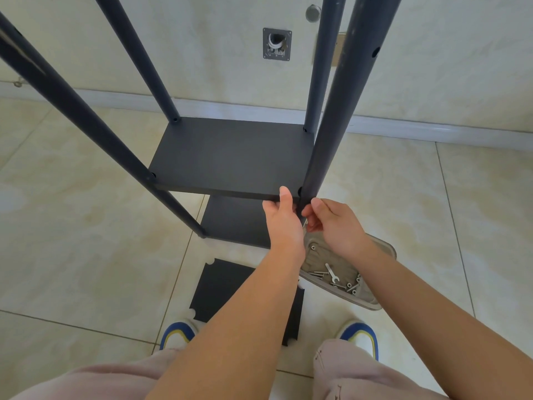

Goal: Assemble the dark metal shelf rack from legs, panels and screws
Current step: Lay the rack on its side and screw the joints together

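Rack (230,157) is seen standing on a tiled floor (86,226), close to a pale wall (202,53) with a light skirting board (245,111). 4 dark legs are visible; the near right leg (340,111) runs down past the front right corner of the upper panel (227,160). A lower panel (236,220) is seen beneath it.

Left hand (284,223) is placed at the front edge of the upper panel, right at that corner: thumb on top of the edge, fingers (266,207) curled underneath, so the panel is gripped. Right hand (336,223) is held just beside it, at the near right leg below the panel edge, with thumb and fingers pinched together on a small bright metal part (305,223); screw or tool cannot be told. The 2 hands are almost touching.

A loose panel (222,290) with notched corners is laid flat on the floor, partly covered by the left forearm. A grey tray (383,249) is set on the floor to its right, holding screws (350,285) and a small spanner (331,272).

A square metal wall plate (277,44) with a cable and a round cover (313,13) are fixed on the wall. 2 shoes with blue and yellow toes (178,333) are seen at the bottom.
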